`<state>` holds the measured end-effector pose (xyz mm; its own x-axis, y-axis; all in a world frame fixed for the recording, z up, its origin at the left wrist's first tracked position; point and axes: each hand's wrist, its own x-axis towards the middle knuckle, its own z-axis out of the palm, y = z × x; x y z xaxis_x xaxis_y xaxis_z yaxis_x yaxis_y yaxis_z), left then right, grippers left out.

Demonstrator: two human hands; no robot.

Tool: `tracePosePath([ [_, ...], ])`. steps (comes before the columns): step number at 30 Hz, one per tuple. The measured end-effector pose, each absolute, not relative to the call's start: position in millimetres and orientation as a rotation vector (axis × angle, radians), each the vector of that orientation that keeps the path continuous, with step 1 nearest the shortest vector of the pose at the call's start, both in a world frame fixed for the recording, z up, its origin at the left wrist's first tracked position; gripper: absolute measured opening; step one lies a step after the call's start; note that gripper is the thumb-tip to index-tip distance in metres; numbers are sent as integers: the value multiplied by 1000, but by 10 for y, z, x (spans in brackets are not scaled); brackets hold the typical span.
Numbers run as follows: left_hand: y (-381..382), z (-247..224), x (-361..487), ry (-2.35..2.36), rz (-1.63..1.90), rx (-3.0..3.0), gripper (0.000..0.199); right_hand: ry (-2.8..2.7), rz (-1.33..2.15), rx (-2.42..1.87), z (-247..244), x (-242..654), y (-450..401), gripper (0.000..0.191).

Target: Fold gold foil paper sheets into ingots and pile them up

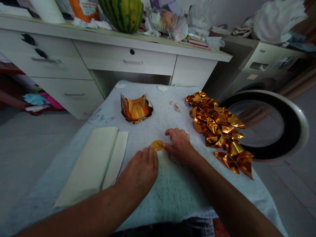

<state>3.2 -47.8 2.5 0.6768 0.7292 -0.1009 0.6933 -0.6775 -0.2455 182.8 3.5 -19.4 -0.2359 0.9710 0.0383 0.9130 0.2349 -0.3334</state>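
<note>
A: Left hand (143,165)?
B: Palm down, fingertips on the left edge of the gold foil piece (157,145), frame centre. Thumb hidden, can't tell if pinched.
A: Right hand (181,146)?
B: Thumb on its right edge, fingers bent clear, not closed. Forearms (222,187) angle in from the lower corners.
A: Around?
B: Curved foil stack (135,108) above centre-left, pale papers (91,161) left, folded foil pile (218,123) right, all on the worktop (177,194).

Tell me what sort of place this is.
Probably a room in a home: an open front-loading washing machine stands at the right, and a watermelon sits on top of a white drawer unit beyond the cloth-covered work surface.
</note>
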Motion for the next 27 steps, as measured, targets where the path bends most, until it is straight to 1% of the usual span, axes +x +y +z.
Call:
tracePosePath([
  [11,-513,-37,-195,-1142,244,-2691,48,-2272,401,-1752,-191,1848,41,34],
  [21,-542,-178,-258,-1187,89,-2653,51,-2277,571,-1726,-100,1913,62,35],
  [27,-558,-170,-259,-1255,81,-2620,54,-2274,615,-1672,-99,1961,68,36],
])
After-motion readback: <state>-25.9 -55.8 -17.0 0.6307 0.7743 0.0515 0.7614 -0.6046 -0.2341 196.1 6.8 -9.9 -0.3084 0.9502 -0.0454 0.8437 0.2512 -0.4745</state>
